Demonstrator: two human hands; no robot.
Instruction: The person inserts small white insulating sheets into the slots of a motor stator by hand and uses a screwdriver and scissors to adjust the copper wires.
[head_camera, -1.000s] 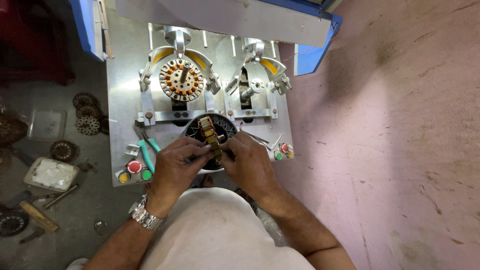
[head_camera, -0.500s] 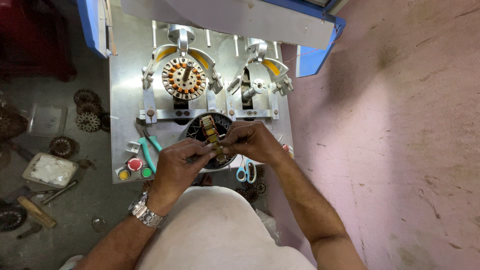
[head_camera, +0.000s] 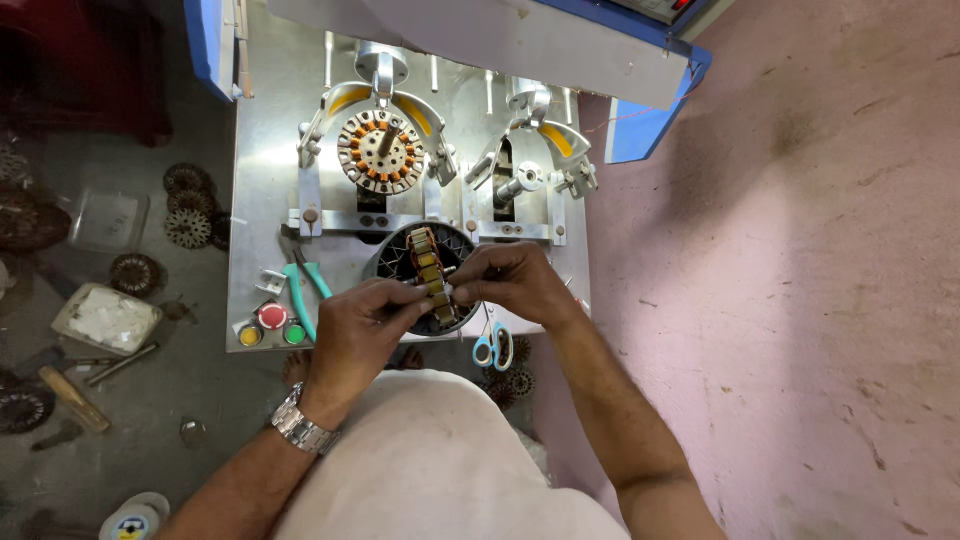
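Note:
Both hands hold one wound stator ring (head_camera: 428, 270), stood on edge with its copper coils and yellow-green insulators facing up. My left hand (head_camera: 362, 330), with a metal watch on the wrist, pinches its near edge. My right hand (head_camera: 510, 282) grips it from the right side. The ring is over a black slotted round part (head_camera: 392, 262) on the metal machine table (head_camera: 260, 190). A second stator with copper windings (head_camera: 380, 152) sits mounted in the left winding station.
The right winding station (head_camera: 520, 180) has a bare spindle. Green-handled pliers (head_camera: 300, 290) and red, yellow and green buttons (head_camera: 271, 326) lie left of my hands. Blue-handled scissors (head_camera: 492, 345) hang at the table's edge. Several stators and a white tray (head_camera: 105, 318) lie on the floor at left.
My right hand has shifted up and to the right along the stator, and the scissors below it have come into sight. The left hand stays on the near edge.

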